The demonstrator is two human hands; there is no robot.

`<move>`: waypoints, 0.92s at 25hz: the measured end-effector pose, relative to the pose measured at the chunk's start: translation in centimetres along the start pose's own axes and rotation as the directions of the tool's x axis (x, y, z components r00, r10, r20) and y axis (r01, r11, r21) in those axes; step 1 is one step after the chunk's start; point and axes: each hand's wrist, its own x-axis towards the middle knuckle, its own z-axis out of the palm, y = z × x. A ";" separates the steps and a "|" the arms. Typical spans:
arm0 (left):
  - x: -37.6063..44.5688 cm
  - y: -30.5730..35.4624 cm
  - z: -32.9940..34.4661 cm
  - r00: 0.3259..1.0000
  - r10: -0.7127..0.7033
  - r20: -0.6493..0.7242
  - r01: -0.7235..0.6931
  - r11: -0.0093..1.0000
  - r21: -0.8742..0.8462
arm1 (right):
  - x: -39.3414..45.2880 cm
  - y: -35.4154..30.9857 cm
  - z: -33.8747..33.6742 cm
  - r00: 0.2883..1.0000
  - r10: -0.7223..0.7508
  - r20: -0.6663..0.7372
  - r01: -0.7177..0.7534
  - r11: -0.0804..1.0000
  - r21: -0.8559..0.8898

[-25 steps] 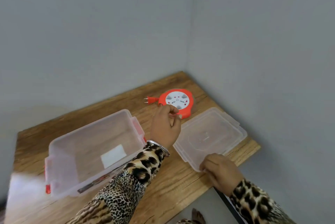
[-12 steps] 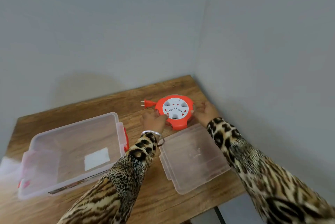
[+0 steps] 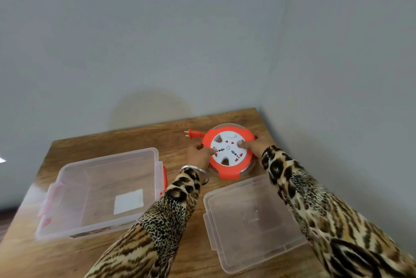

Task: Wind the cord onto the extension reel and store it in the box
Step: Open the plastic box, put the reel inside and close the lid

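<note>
An orange extension reel [image 3: 227, 173] with a white socket face sits near the table's far right corner. Its orange plug [image 3: 194, 134] sticks out to the left, with only a short stub of cord showing. My left hand [image 3: 199, 154] grips the reel's left edge, thumb on the white face. My right hand [image 3: 253, 146] grips the right edge, thumb also on the face. The reel looks tilted toward me. A clear plastic box [image 3: 155, 166] with red latches stands open at the left. Its clear lid [image 3: 252, 217] lies flat in front of the reel.
The wooden table [image 3: 117, 140] fits into a corner of grey walls, at the back and on the right. A white label shows through the box's floor. The box and the lid sit a hand's width apart.
My right hand left the lid and took the reel's right edge. My left hand shifted to the left edge. The reel's near side has come up, tilting its face toward me.
</note>
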 end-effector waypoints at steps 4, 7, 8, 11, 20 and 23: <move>-2.1 4.1 -3.8 0.974 0.228 0.012 -0.227 0.973 -0.037 | -3.2 -5.7 0.6 0.964 -0.264 0.040 0.262 0.964 0.043; -4.3 6.5 -11.2 0.882 0.443 -0.160 -0.432 0.896 0.098 | -7.2 -10.1 4.5 0.885 -0.446 0.131 0.454 0.890 -0.037; -5.1 6.7 -14.2 0.819 0.512 -0.260 -0.477 0.858 0.188 | -8.5 -11.0 6.3 0.855 -0.493 0.162 0.510 0.856 -0.085; -7.1 6.6 -22.8 0.611 0.593 -0.526 -0.439 0.805 0.398 | -11.6 -12.8 12.3 0.777 -0.567 0.272 0.621 0.762 -0.184; -5.8 3.3 -33.0 0.770 0.618 -0.157 -0.198 0.465 0.863 | -13.5 -10.6 24.9 0.797 -0.383 0.468 0.575 0.719 -0.390; -5.4 2.6 -33.4 0.785 0.611 -0.096 -0.263 0.470 0.842 | -12.9 -10.6 25.4 0.804 -0.341 0.487 0.552 0.732 -0.400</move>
